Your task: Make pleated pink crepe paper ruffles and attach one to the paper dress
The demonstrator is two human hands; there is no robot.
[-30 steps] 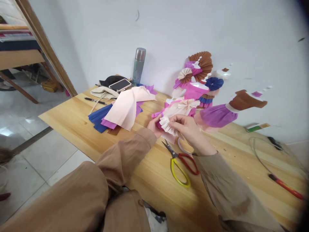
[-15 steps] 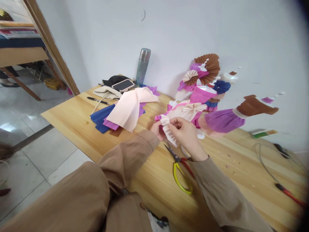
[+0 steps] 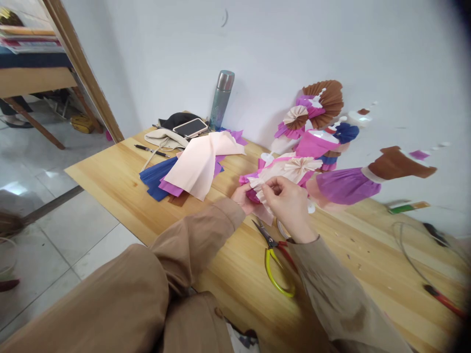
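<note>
No text, label, brand, number or sign can be read. The flask (image 3: 221, 100) bears a faint pattern on its body, too blurred to make out as lettering or decoration. The stack of papers (image 3: 32, 45) at the upper left shows coloured edges too small to read, and the green and orange strip (image 3: 408, 208) at the right is blurred.

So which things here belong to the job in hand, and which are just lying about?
In use or likely part of it:
pleated pale paper, held by left hand and right hand
scissors, within reach
coloured paper sheets
paper dresses, apparently related

Seemingly just lying about:
flask
phone
pen
</note>
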